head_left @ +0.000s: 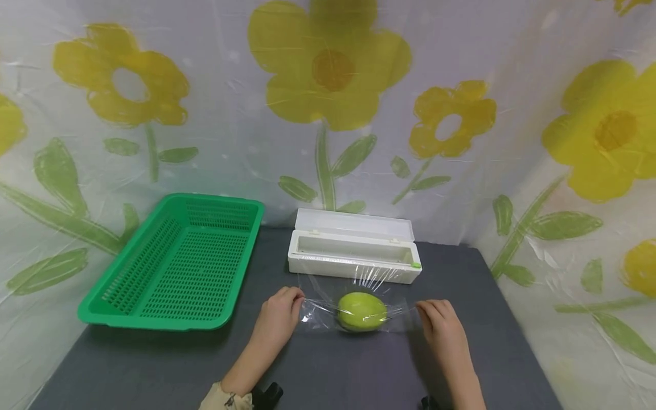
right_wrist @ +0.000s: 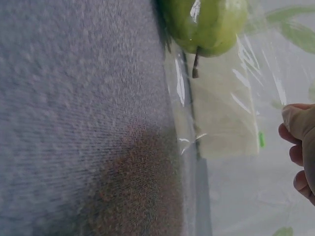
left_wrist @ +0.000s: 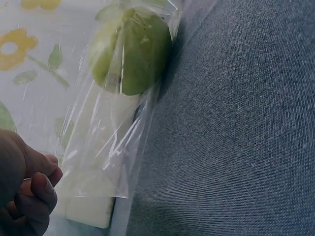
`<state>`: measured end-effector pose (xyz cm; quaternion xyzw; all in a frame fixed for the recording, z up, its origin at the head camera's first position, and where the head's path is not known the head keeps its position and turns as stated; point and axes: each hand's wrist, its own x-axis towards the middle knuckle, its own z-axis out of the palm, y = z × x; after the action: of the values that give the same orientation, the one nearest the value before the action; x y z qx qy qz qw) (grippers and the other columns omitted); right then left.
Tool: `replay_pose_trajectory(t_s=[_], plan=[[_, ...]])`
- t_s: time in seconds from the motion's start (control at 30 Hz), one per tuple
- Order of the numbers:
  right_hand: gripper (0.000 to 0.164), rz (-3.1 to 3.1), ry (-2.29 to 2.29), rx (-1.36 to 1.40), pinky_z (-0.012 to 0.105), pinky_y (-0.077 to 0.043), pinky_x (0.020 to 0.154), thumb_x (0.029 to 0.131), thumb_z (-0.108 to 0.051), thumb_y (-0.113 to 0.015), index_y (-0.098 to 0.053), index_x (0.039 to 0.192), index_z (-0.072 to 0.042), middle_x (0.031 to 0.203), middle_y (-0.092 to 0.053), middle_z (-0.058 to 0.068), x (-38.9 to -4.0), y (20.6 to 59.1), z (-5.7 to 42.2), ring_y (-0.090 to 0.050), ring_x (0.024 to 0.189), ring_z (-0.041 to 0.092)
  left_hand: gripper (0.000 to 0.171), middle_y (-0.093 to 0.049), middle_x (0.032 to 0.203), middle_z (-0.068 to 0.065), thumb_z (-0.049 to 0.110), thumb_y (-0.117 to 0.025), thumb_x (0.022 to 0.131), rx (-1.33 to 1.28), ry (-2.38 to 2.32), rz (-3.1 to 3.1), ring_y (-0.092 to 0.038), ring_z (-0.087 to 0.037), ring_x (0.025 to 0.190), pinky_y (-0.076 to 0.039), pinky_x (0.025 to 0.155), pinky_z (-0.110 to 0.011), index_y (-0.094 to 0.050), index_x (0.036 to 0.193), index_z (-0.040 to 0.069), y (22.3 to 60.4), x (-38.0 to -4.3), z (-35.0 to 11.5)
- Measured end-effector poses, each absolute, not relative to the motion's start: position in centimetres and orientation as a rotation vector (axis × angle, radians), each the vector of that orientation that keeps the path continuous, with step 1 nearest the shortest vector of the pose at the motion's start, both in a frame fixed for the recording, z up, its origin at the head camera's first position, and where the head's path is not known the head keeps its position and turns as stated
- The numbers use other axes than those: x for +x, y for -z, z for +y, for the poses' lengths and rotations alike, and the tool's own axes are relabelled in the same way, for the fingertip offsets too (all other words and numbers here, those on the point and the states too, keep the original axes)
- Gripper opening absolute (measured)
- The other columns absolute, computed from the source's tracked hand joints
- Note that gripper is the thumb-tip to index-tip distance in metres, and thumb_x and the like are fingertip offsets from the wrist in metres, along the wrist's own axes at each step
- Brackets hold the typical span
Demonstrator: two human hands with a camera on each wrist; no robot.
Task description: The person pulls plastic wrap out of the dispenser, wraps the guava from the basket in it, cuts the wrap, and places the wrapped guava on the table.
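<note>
A smooth oval green fruit (head_left: pixel 361 312) lies on the dark cloth under clear cling film (head_left: pixel 319 316). The right wrist view shows a short brown stem on the fruit (right_wrist: pixel 205 24). My left hand (head_left: pixel 278 320) pinches the film's left corner between thumb and fingers. At the opposite corner, my right hand (head_left: pixel 447 336) pinches it too, so the film is drawn taut across the fruit with creases running to both sides. Just behind stands a white film dispenser box (head_left: pixel 353 270), its lid raised. Film spreads between the box front and the fruit.
A green perforated plastic basket (head_left: pixel 238 262) stands on the left of the dark-covered table (head_left: pixel 359 376). Behind and to the right hang flower-patterned plastic sheets (head_left: pixel 225 131). A small green piece (head_left: pixel 415 265) sits at the box's right end.
</note>
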<state>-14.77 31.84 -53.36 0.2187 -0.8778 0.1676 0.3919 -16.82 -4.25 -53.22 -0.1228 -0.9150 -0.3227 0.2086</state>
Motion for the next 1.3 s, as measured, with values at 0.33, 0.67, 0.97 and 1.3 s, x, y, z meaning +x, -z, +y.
replay_pose_trajectory(t_s=[0.33,0.67,0.97,1.3], plan=[[0.019,-2.322,-0.399,0.507,0.041,-0.056,0.068,0.081,0.013,-0.083,-0.078,0.097,0.003,0.090,-0.073,0.012,-16.5,54.7,31.4,-0.064,0.085,0.030,0.003,-0.072,0.085,-0.005,0.005,-0.079,0.094,-0.242,0.926,-2.693,-0.066,-0.015,0.069,-0.054,0.061,-0.033,-0.076,0.094,0.004,54.1,-17.7,-3.9],[0.023,-2.300,-0.437,0.563,0.041,-0.055,0.069,0.075,0.015,-0.085,-0.077,0.092,0.003,0.086,-0.072,0.011,-18.0,55.9,31.2,-0.064,0.082,0.029,0.004,-0.073,0.083,-0.006,0.006,-0.079,0.094,-0.219,0.917,-2.769,-0.067,-0.019,0.069,-0.056,0.063,-0.036,-0.077,0.092,0.002,54.9,-18.8,-3.1],[0.017,-2.415,-0.467,0.569,0.043,-0.057,0.070,0.081,0.011,-0.083,-0.077,0.093,0.001,0.088,-0.072,0.009,-18.1,56.6,31.0,-0.064,0.083,0.026,0.008,-0.073,0.080,-0.006,0.001,-0.078,0.092,-0.206,0.910,-2.844,-0.070,-0.023,0.072,-0.058,0.067,-0.039,-0.077,0.085,0.005,55.6,-19.4,-2.5],[0.029,-2.401,-0.451,0.599,0.039,-0.054,0.066,0.077,0.018,-0.081,-0.073,0.086,-0.009,0.083,-0.067,0.003,-18.0,57.0,30.6,-0.061,0.079,0.022,0.017,-0.067,0.079,-0.001,-0.003,-0.077,0.091,-0.343,0.946,-2.818,-0.064,-0.017,0.068,-0.052,0.062,-0.034,-0.070,0.090,0.012,56.6,-19.5,-2.0]])
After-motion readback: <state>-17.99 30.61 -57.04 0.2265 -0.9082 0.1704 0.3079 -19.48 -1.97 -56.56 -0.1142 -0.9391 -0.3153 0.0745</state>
